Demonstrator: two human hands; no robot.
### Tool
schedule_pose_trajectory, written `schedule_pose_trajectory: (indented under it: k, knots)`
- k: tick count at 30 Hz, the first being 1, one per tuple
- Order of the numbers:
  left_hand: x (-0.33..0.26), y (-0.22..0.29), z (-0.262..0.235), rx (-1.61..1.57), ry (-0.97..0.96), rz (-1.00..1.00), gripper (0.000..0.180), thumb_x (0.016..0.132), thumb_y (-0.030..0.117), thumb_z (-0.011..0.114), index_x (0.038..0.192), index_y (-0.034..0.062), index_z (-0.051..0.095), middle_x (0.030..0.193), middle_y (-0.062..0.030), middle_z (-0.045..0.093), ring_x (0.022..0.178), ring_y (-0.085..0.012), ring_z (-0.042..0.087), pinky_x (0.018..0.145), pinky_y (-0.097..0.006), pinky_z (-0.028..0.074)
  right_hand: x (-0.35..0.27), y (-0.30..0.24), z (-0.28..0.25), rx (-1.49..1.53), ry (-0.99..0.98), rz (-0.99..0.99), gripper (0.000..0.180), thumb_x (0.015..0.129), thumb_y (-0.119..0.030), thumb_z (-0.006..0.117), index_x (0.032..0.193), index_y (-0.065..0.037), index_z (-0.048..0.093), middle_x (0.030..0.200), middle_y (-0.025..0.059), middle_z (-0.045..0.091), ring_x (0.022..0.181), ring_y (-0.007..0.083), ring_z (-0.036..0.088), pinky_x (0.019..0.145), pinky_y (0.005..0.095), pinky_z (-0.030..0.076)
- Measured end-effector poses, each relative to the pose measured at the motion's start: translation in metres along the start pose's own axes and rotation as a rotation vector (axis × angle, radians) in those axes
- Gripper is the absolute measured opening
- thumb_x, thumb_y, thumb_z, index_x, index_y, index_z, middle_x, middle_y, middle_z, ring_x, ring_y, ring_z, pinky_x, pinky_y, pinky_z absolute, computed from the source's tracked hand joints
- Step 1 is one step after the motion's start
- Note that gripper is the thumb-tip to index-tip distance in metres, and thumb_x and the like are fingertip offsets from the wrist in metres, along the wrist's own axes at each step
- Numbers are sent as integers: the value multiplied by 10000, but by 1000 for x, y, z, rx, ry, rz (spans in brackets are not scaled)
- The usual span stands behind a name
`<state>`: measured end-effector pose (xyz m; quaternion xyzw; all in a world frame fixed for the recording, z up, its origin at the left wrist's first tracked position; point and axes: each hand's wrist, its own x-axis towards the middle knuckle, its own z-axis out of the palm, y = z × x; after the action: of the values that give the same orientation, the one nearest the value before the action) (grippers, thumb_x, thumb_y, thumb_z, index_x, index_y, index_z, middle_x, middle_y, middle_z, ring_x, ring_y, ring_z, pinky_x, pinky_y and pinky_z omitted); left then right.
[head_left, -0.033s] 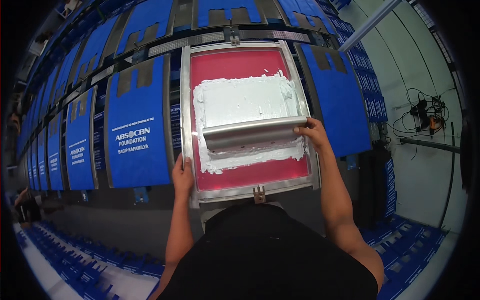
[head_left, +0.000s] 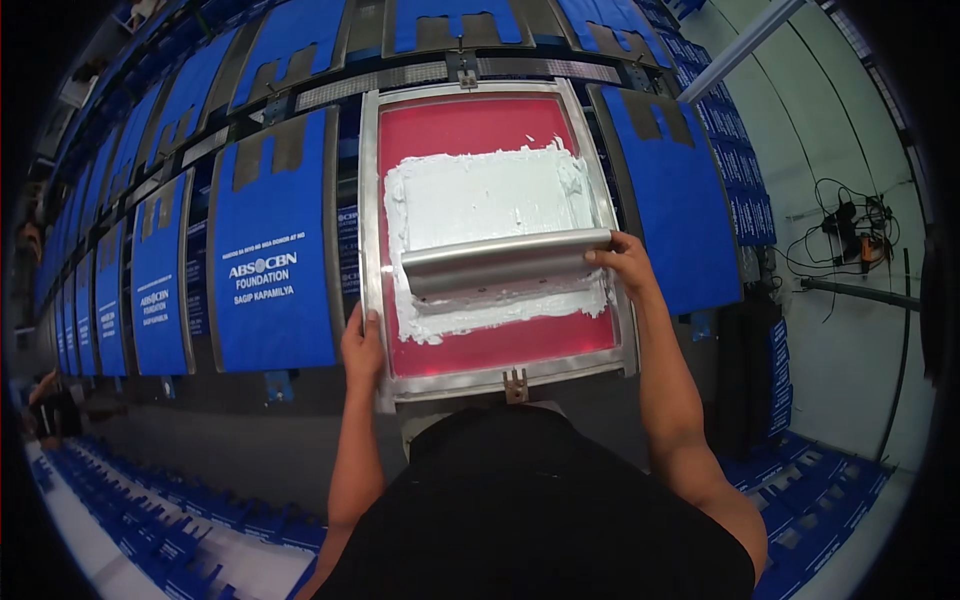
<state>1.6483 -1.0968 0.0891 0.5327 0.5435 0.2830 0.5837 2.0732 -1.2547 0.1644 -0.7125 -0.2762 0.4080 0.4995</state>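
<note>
A silk-screen frame (head_left: 371, 190) with metal sides and red mesh (head_left: 470, 120) lies in front of me. Thick white ink (head_left: 480, 200) covers much of the mesh, with ragged ridges at its edges. Across the lower part of the ink rests a wide metal squeegee (head_left: 500, 262). My right hand (head_left: 625, 265) pinches the squeegee's right end, thumb on the near face. At the frame's lower left side, my left hand (head_left: 362, 345) is closed around the metal edge with the thumb up; its other fingers are mostly hidden. What lies beneath the mesh is hidden.
Boards carrying blue printed bags (head_left: 275, 240) line up at left, with another blue bag (head_left: 670, 200) at right. A metal clamp (head_left: 515, 386) sits at the frame's near edge. Tangled black cables (head_left: 840, 225) hang at right. Another person (head_left: 55, 405) is at far left.
</note>
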Motion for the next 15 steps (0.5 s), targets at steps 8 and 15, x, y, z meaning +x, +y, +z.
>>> schedule_pose_trajectory:
  k: [8,15]
  knots:
    - [16,-17,11,104,82,-28,482,994,327,518,1339,-9,507,1204,-152,632,1081,-188,591,935,-295,442,23,19,-3,-71,-42,-40,417,683,-134,806,1058,7,689,886,57,688,763,123,604,693,251,453]
    - [12,-25,16,50,90,-8,484,1000,331,511,1356,2,501,1193,-138,633,1055,-158,583,899,-266,446,11,30,-3,-23,-69,-53,384,712,-124,798,1051,17,687,926,67,689,826,124,608,757,263,463]
